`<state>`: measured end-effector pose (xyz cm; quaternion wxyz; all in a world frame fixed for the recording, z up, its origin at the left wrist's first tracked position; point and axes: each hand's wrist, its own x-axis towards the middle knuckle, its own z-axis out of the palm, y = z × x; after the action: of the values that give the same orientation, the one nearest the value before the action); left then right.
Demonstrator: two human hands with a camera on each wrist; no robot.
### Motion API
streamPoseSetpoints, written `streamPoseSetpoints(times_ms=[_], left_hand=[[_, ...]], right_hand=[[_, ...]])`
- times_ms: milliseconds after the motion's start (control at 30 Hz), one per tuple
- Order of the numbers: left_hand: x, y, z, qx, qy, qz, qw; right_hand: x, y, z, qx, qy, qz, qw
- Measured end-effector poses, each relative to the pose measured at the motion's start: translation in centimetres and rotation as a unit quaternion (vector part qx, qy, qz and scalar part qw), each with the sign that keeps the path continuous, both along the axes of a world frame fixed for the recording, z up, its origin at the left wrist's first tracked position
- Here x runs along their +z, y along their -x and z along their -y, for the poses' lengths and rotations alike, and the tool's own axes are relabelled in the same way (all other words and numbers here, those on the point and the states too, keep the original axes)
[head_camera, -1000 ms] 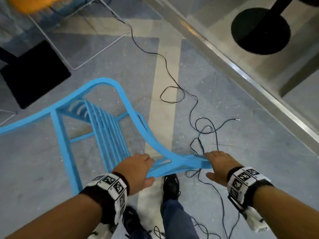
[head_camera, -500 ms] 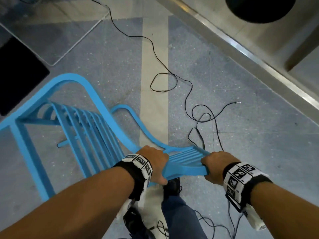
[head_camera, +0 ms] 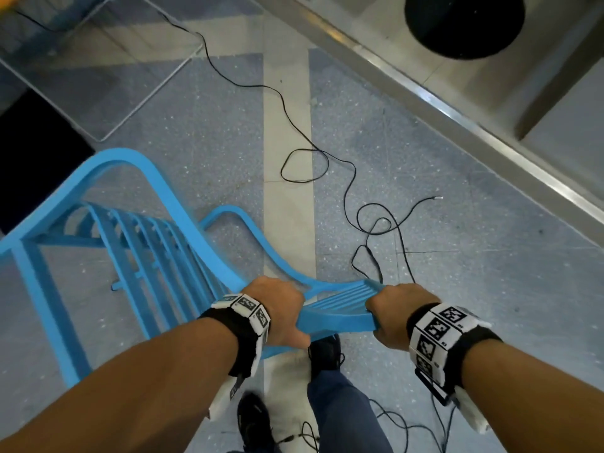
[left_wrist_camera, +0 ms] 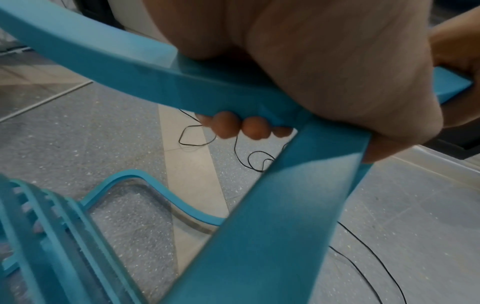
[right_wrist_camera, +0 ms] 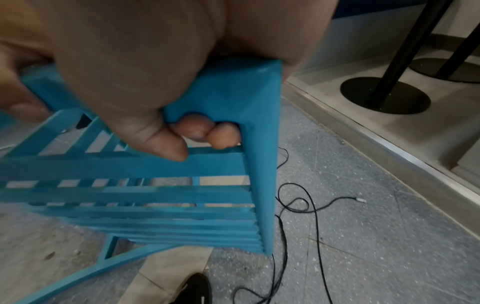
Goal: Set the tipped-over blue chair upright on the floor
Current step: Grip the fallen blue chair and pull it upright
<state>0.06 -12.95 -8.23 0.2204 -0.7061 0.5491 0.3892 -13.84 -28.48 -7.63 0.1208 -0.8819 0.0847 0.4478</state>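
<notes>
The blue slatted chair (head_camera: 157, 243) stands tilted, its seat and legs reaching away to the left, its backrest top rail (head_camera: 340, 318) raised toward me. My left hand (head_camera: 277, 308) grips the left end of that rail, fingertips (left_wrist_camera: 228, 127) curling under the blue frame (left_wrist_camera: 259, 226). My right hand (head_camera: 395, 312) grips the right end, fingertips (right_wrist_camera: 223, 135) wrapped behind the corner of the slatted back (right_wrist_camera: 182, 197).
A thin black cable (head_camera: 356, 197) loops over the speckled grey floor just right of the chair and under my right arm. My black shoes (head_camera: 323, 351) stand below the backrest. A metal-edged step (head_camera: 457, 116) runs diagonally at right, with a round black pedestal base (head_camera: 464, 24) beyond it.
Both hands went from lying flat on the backrest rail to curling tightly around it. The backrest has risen toward me and the chair has swung more upright.
</notes>
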Motion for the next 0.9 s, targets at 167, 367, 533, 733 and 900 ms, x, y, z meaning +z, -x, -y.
streamPoseSetpoints(times_ms=[167,367,533,733,900], left_hand=[[4.4,-0.2,-3.6,0.027,0.039,0.017,0.999],[10.3,0.0,-10.4,0.069,0.123,0.043,0.989],[15.6,0.6,-17.8,0.12,0.189,0.061,0.973],[20.7,1.5,-29.2,0.211,0.265,0.088,0.937],[23.2,2.5,-39.3,0.298,0.326,0.109,0.89]], right_hand=[[5.8,-0.9,-3.0,0.04,0.028,0.016,0.999],[14.8,-1.2,-9.1,0.081,0.071,0.06,0.992],[22.3,-1.3,-16.4,0.117,0.098,0.083,0.985],[30.7,-1.7,-27.5,0.175,0.112,0.129,0.97],[34.9,-2.1,-36.9,0.246,0.096,0.211,0.941]])
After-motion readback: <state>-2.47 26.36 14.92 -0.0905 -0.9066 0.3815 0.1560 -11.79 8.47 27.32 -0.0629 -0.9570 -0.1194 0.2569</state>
